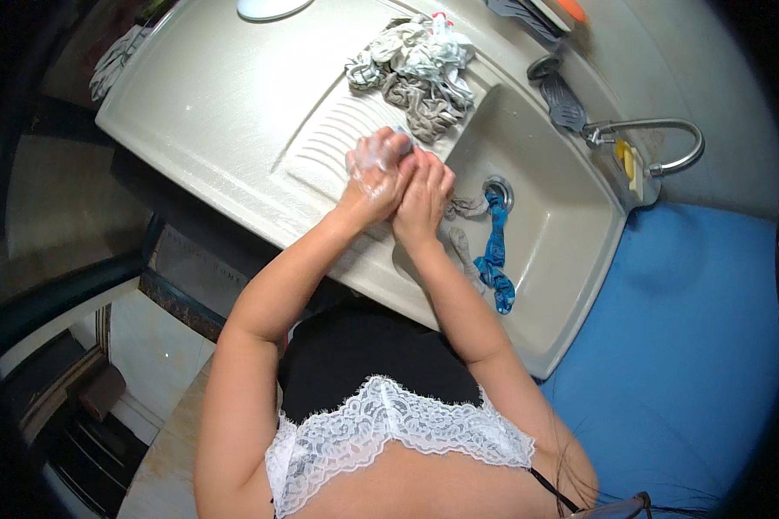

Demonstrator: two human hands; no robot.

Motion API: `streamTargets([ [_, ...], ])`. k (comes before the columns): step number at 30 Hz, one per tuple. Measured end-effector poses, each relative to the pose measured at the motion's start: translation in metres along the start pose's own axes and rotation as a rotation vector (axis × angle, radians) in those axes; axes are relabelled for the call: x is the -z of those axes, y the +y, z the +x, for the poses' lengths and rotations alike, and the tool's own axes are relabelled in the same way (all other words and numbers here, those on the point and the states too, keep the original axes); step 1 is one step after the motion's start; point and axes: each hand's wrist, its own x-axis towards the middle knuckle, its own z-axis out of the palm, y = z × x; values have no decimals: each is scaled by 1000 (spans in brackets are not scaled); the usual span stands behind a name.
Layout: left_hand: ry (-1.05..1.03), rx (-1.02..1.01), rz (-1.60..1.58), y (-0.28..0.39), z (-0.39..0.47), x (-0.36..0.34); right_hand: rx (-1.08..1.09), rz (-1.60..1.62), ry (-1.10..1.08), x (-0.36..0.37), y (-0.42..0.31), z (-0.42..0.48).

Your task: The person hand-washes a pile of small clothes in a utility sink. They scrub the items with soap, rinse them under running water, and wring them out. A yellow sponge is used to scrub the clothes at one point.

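Observation:
My left hand [376, 168], covered in soap suds, is closed over the ribbed washboard [337, 130] of a cream laundry sink [195, 130]. A small bluish thing [404, 137], mostly hidden, pokes out from its fingers; whether it is cloth or soap I cannot tell. Pressed against it is my right hand [425, 191], its fingers curled around the same spot. Just beyond both hands lies a heap of wet white and grey laundry [422, 71]. Down in the basin [558, 220], a twisted blue patterned cloth [495, 240] reaches the drain [503, 188], beside greyish cloth pieces [469, 206].
A flexible metal faucet [685, 143] arches at the right, near a yellow sponge [625, 162]. Dark brushes [561, 100] rest along the back ledge. A white round object [272, 8] sits at the far edge. Striped cloth [120, 61] hangs at the left rim.

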Motion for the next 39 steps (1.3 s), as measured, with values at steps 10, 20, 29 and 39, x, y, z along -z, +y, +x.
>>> streamTargets([
  [10, -240, 680, -728, -58, 65, 22, 178, -192, -199, 20, -2, 21],
  [20, 20, 756, -1298, 42, 15, 5, -276, 950, 69, -17, -12, 55],
  [29, 59, 652, -1085, -36, 22, -33, -241, 747, 41, 16, -42, 35],
  [39, -158, 1054, -1750, 41, 68, 26, -721, 2048, -385, 65, 38, 36],
])
